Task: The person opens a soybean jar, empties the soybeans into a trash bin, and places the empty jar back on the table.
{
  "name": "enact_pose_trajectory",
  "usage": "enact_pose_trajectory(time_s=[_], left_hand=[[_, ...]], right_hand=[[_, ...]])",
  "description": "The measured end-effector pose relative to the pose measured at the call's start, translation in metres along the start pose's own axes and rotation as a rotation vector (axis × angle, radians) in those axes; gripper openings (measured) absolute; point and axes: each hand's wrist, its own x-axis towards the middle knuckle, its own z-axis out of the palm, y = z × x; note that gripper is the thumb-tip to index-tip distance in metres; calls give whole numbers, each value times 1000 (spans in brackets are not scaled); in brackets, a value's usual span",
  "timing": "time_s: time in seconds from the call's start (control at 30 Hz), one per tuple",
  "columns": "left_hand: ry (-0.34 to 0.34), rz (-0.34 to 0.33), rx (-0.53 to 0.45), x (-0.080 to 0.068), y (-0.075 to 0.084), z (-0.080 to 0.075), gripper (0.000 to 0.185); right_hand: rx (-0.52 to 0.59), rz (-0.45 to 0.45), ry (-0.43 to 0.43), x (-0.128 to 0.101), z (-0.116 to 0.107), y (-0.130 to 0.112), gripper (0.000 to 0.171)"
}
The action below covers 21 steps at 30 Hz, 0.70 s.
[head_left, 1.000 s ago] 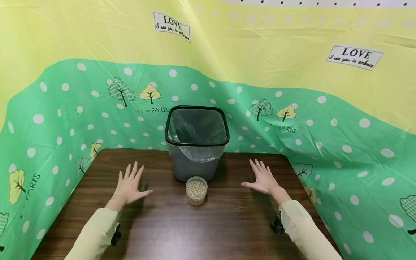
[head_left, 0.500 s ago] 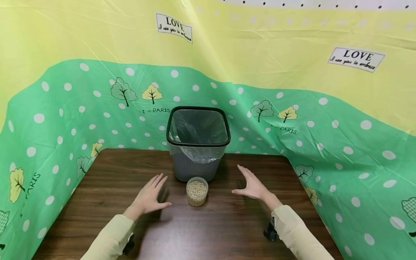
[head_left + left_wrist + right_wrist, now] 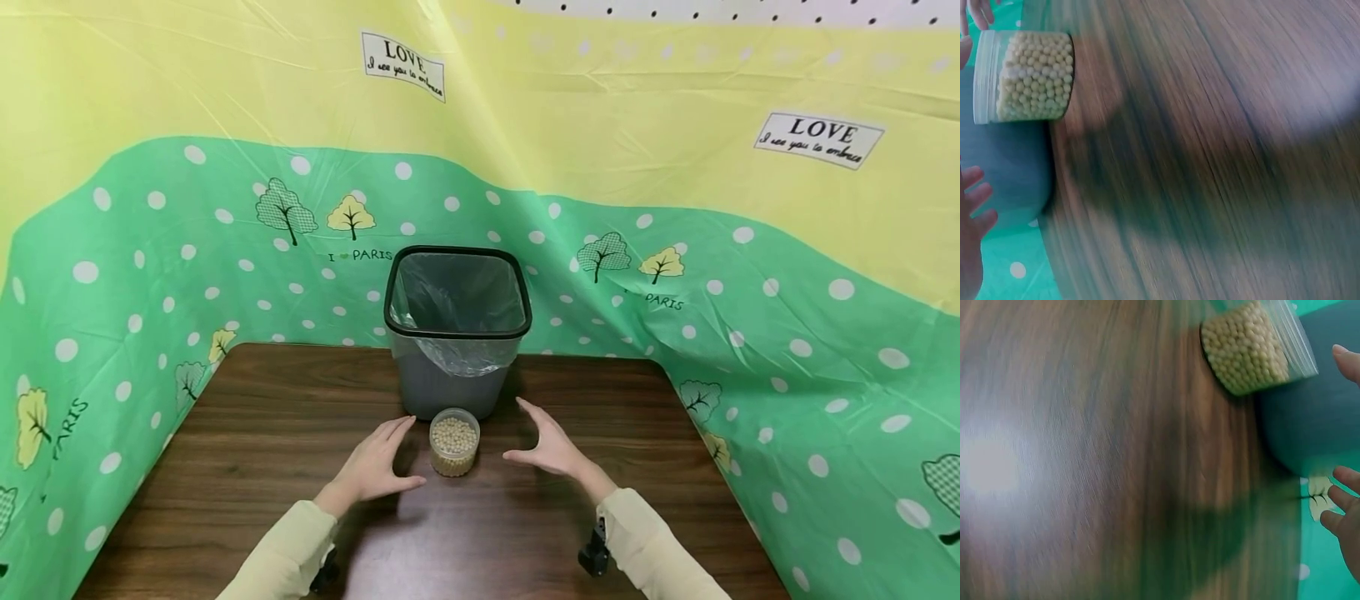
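Note:
A clear plastic jar (image 3: 453, 442) of round, pale beans stands upright on the table. Left of it is my left hand (image 3: 372, 467), thumb spread from the fingers, apart from the jar. My right hand (image 3: 551, 446) hovers on the other side, also with thumb and fingers apart and touching nothing. The left wrist view shows the jar (image 3: 1035, 76) beside the left hand's fingers (image 3: 977, 197). In the right wrist view the jar (image 3: 1250, 350) is near the right hand (image 3: 1349, 519). Whether the jar has a lid on cannot be told.
Right behind the jar stands a grey bin (image 3: 450, 379) with a black rim and a clear plastic liner. The dark wooden table (image 3: 300, 400) reaches back to a green and yellow printed cloth (image 3: 225, 250) hanging around it.
Both hands have moved inward from the table's sides toward the jar, with their fingers less spread than before. Jar and bin have stayed in place.

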Motion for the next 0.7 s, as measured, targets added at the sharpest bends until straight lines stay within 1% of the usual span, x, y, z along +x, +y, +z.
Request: enact_pose_trajectory(time_s=[0.17,0.3,0.37,0.57,0.7], left_hand=[[-20,-51,-34,7,5,6,93],[-44,-112,-55,14,9,9,96],[-45,-133,-72,17,11,11,97],[-42,-170,-112,27,13,15,100],[-46,-175,-107,30,12,19,102]], right_hand=[[79,-2,-25,2,21,-1,92],[92,-12,-48,4,35,1,88],[96,-14,-43,5,41,2,87],[80,-34,-17,9,60,1,84],[95,-46,-11,13,73,-3,83]])
